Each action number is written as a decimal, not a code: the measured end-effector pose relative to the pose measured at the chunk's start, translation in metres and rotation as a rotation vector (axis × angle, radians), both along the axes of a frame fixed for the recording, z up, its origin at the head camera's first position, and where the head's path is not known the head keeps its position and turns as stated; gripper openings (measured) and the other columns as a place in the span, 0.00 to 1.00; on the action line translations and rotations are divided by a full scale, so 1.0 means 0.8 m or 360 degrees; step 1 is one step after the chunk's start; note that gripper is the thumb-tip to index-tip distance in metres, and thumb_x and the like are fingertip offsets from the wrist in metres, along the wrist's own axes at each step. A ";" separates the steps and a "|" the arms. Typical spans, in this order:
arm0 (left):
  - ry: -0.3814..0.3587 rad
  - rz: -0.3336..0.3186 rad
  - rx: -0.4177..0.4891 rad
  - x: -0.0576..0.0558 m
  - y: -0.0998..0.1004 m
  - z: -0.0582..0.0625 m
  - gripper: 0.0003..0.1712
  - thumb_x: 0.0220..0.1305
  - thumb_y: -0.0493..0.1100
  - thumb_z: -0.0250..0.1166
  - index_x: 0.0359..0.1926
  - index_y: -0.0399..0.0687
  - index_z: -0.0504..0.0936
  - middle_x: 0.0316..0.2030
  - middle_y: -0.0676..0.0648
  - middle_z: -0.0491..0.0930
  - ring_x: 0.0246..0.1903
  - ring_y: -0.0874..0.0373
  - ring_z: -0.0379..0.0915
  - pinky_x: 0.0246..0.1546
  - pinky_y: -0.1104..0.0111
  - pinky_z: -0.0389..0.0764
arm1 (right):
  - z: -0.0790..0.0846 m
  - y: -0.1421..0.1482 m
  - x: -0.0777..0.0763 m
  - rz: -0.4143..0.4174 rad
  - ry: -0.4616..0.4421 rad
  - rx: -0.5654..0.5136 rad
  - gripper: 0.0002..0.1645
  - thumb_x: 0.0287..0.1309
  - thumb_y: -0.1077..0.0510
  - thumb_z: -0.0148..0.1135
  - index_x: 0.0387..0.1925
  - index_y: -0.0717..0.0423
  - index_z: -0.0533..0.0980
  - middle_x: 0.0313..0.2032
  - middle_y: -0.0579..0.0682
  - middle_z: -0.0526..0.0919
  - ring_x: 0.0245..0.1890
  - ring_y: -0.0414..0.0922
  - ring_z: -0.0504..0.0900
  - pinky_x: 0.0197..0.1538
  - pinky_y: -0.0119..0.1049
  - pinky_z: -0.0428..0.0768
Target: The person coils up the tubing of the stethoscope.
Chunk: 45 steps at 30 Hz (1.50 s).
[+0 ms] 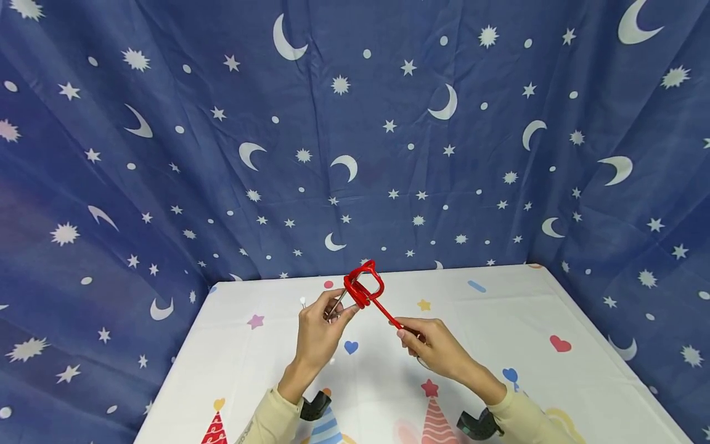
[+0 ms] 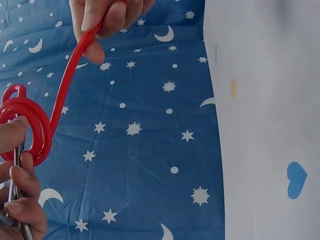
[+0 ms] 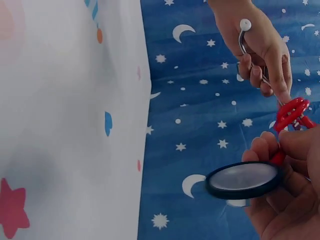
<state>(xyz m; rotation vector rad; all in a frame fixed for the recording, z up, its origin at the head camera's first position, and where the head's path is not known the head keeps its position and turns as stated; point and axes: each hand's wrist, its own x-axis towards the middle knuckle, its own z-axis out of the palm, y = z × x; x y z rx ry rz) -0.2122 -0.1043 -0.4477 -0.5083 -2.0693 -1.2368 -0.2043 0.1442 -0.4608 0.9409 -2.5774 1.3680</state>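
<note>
A stethoscope with red tubing (image 1: pixel 357 297) is held up above the table between both hands. My left hand (image 1: pixel 317 332) pinches the coiled loops of tubing together with the metal ear tubes (image 2: pixel 17 192). One white ear tip (image 3: pixel 245 25) sticks out behind that hand in the right wrist view. From the coil, a straight length of tubing runs to my right hand (image 1: pixel 438 350), which grips it near the chest piece. The round chest piece (image 3: pixel 243 179), dark-rimmed with a pale face, hangs beside the right fingers in the right wrist view.
A white tablecloth (image 1: pixel 477 345) printed with hearts, stars and party hats covers the table below the hands. Behind and at both sides hangs a blue curtain (image 1: pixel 388 166) with moons and stars. Dark wrist camera mounts (image 1: pixel 315 407) sit at both cuffs.
</note>
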 end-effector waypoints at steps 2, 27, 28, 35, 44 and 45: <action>-0.0005 0.0025 0.0002 -0.001 -0.001 0.000 0.21 0.52 0.43 0.77 0.46 0.40 0.84 0.21 0.53 0.76 0.20 0.68 0.66 0.21 0.75 0.72 | -0.001 0.001 0.003 -0.0001 -0.0027 -0.0009 0.18 0.68 0.54 0.58 0.54 0.60 0.79 0.24 0.40 0.78 0.20 0.30 0.74 0.23 0.29 0.77; 0.0028 0.0306 -0.0484 -0.003 0.001 -0.020 0.20 0.50 0.45 0.78 0.45 0.46 0.85 0.20 0.55 0.77 0.19 0.68 0.64 0.22 0.77 0.68 | 0.004 -0.009 0.034 0.0212 -0.0412 -0.0363 0.24 0.69 0.58 0.57 0.63 0.62 0.69 0.36 0.58 0.86 0.25 0.38 0.80 0.32 0.35 0.83; 0.0026 0.0304 -0.0499 -0.004 0.001 -0.021 0.20 0.50 0.45 0.78 0.45 0.46 0.85 0.20 0.55 0.77 0.19 0.68 0.64 0.22 0.77 0.68 | 0.004 -0.008 0.034 0.0230 -0.0404 -0.0374 0.23 0.69 0.58 0.57 0.62 0.61 0.70 0.36 0.57 0.86 0.24 0.39 0.80 0.31 0.35 0.84; 0.0057 0.0279 -0.0579 -0.003 0.004 -0.026 0.20 0.51 0.46 0.77 0.45 0.47 0.84 0.21 0.55 0.78 0.19 0.68 0.66 0.21 0.79 0.68 | 0.008 -0.008 0.032 0.0383 -0.0381 -0.0463 0.15 0.73 0.62 0.48 0.56 0.62 0.75 0.41 0.59 0.86 0.31 0.41 0.84 0.34 0.37 0.84; 0.0090 0.0246 -0.0598 -0.002 0.008 -0.026 0.21 0.51 0.46 0.78 0.46 0.48 0.84 0.21 0.54 0.78 0.19 0.68 0.66 0.20 0.79 0.68 | 0.007 -0.012 0.030 0.0258 -0.0233 -0.0637 0.15 0.68 0.67 0.54 0.54 0.64 0.75 0.41 0.60 0.87 0.38 0.42 0.86 0.37 0.37 0.85; 0.0097 0.0247 -0.0608 -0.002 0.009 -0.026 0.21 0.51 0.46 0.77 0.46 0.48 0.84 0.21 0.54 0.78 0.19 0.68 0.66 0.21 0.79 0.68 | 0.006 -0.012 0.030 0.0210 -0.0183 -0.0634 0.13 0.67 0.67 0.55 0.51 0.64 0.77 0.37 0.59 0.87 0.35 0.41 0.85 0.35 0.36 0.84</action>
